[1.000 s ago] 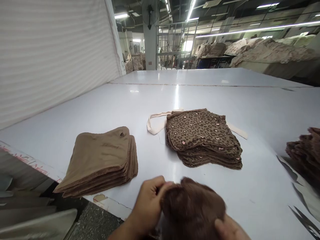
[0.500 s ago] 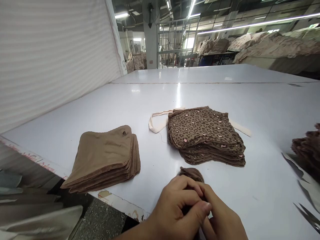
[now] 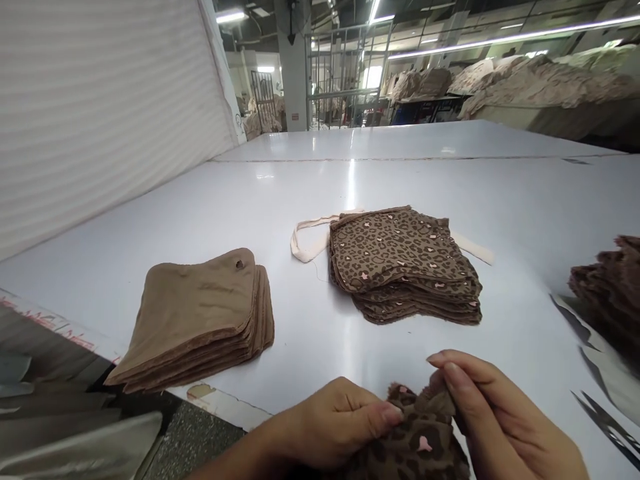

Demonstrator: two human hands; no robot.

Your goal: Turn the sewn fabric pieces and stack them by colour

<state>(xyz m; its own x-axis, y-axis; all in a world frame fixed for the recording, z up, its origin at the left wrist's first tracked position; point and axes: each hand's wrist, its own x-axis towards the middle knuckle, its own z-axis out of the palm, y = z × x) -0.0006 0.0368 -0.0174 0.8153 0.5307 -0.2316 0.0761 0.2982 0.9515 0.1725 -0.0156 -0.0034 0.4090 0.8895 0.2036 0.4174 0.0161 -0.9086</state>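
Note:
My left hand (image 3: 335, 423) and my right hand (image 3: 505, 413) pinch a leopard-print brown fabric piece (image 3: 407, 440) at the bottom of the view, its top edge bunched between the fingers. Its lower part runs out of the frame. Ahead of them lies a stack of leopard-print fabric pieces (image 3: 400, 260) on a loop of cream fabric tape (image 3: 310, 241). Further left sits a stack of plain brown fabric pieces (image 3: 195, 327), with a small hole in its top corner. Neither hand touches these stacks.
Dark brown fabric pieces (image 3: 607, 287) pile at the right edge of the white cutting table (image 3: 320, 193), with scissor blades (image 3: 607, 427) near the lower right. A striped white curtain (image 3: 100, 113) runs along the left. The table edge and grey floor show at lower left.
The held piece has turned, now showing its leopard print instead of the plain brown side. My hands have spread apart along its edge, and the view has tilted slightly.

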